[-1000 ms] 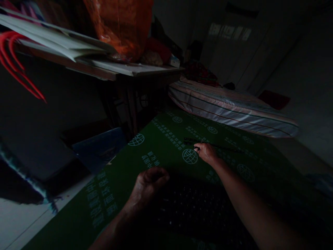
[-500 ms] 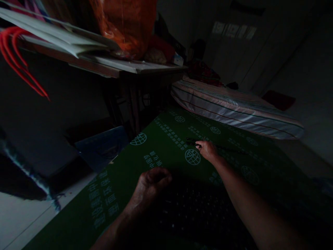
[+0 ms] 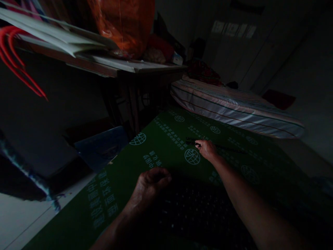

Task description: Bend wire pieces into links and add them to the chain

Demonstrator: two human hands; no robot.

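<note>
"So, what is the biggest thing before you?"

"You have a green board spread out under both arms, printed with pale lettering and globe marks. Beyond its far edge lies a striped mattress."

"And on your left?"

"A table stands beside the board, higher than it, with an orange bag and some papers on top. Lower down, near the board's left edge, you have a flat blue thing, too dim to make out."

"What is nearest your body?"

"A black keyboard, lying on the board between your forearms, its outline mostly lost in shadow."

"How are your hands?"

"Your left hand is loosely curled by the keyboard's far left corner; whether it touches that or holds anything, I can't tell. Your right hand reaches past the keyboard, thumb and fingers closed on a thin black stick."

"Where exactly is that?"

"Over the board, just beyond one globe mark, showing on both sides of your fist. It's too dark to say whether it rests on the surface."
</note>
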